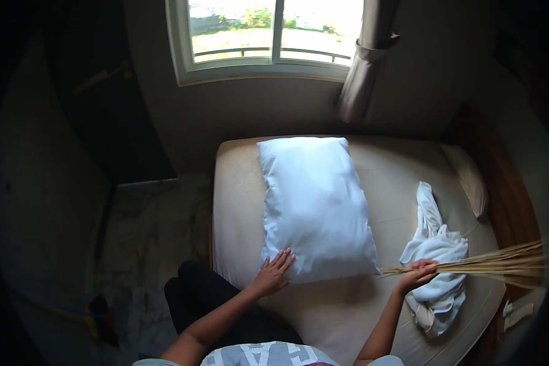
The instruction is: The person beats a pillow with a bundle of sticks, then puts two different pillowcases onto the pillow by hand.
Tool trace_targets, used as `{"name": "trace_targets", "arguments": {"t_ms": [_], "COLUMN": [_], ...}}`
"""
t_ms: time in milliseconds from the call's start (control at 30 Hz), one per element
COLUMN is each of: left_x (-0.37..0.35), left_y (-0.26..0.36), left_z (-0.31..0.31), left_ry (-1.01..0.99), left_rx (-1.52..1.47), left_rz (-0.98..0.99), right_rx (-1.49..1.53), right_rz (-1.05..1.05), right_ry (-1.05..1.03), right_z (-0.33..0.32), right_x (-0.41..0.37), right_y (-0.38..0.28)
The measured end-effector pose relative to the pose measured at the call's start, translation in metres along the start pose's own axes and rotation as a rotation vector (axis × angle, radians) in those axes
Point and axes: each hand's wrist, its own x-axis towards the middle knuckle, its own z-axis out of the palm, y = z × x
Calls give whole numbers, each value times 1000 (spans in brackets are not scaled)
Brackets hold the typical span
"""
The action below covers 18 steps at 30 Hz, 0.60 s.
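A white pillow [314,207] lies flat across the bed. My left hand [274,272] rests on its near left corner with the fingers spread. In my right hand [418,276] is a stick broom [500,262], a bundle of thin straw-coloured sticks. The fingers are wrapped around it near its narrow end, which points left toward the pillow's near right corner. Its loose sticks fan out to the right. Beneath and beside the broom lies a crumpled white cloth [436,247], partly covered by the broom and my hand.
The bed [402,165] has a beige sheet and a wooden headboard [512,189] on the right. A beige pillow [466,177] leans near the headboard. Beyond the bed are a window [274,73] and a tied curtain [369,67]. A dark door [110,110] stands at left.
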Motion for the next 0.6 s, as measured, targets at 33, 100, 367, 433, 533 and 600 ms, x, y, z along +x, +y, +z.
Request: {"name": "trace_targets", "arguments": {"t_ms": [33, 100, 367, 433, 533, 600], "left_x": [-3, -11, -52, -54, -63, -79], "left_y": [-6, -12, -22, -25, -61, -99], "left_z": [-4, -24, -83, -102, -123, -133], "left_ry": [-10, -41, 530, 667, 1044, 1161], "left_rx": [-31, -234, -778, -880, -706, -737], "left_rz": [17, -10, -224, -211, -336, -471], "right_rx": [-276, -1181, 76, 150, 440, 353], "right_rz": [217, 110, 596, 607, 863, 818], "right_ry": [-169, -1273, -790, -960, -1363, -1490], "right_z": [-3, -45, 84, 144, 231, 280], "right_x": [-35, -103, -118, -173, -284, -370], "right_y": [33, 104, -35, -64, -51, -24]}}
